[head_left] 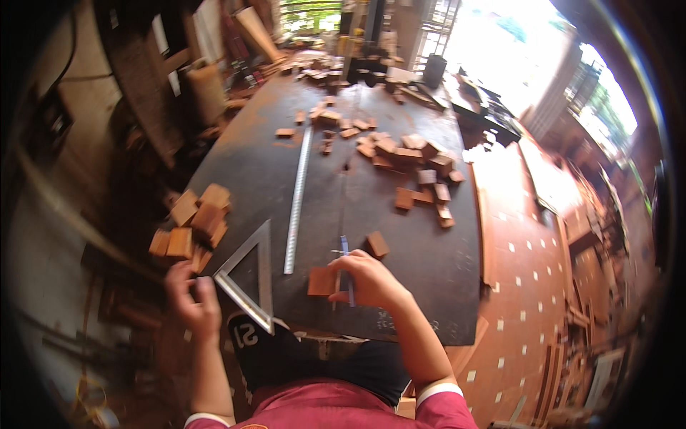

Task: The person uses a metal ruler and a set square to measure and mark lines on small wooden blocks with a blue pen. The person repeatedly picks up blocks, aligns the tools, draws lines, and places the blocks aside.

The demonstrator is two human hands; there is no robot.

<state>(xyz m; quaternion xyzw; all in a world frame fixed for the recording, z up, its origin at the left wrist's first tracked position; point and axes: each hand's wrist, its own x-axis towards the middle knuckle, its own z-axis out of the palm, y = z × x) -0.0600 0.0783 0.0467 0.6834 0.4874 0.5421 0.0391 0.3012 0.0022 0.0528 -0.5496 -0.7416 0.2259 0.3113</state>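
Observation:
My right hand [373,281] is closed around a slim blue pen [345,245] over the dark table. Just left of its fingers lies a flat reddish wooden block [321,282]; a thin pale strip beside the pen is too blurred to name. My left hand [194,306] hangs off the table's left edge, fingers bent and apart, with nothing visible in it. Right above it sits a pile of wooden blocks [206,219]. Between my hands, a metal triangle square [265,261] lies partly over the near edge. One loose block [376,244] rests beyond my right hand.
A long steel ruler [298,204] lies lengthwise on the dark tabletop [257,171]. Many scattered wooden blocks [408,155] cover its far right part. Offcuts [314,68] crowd the far end. Right of the table stretches a reddish surface [518,286] with pale squares.

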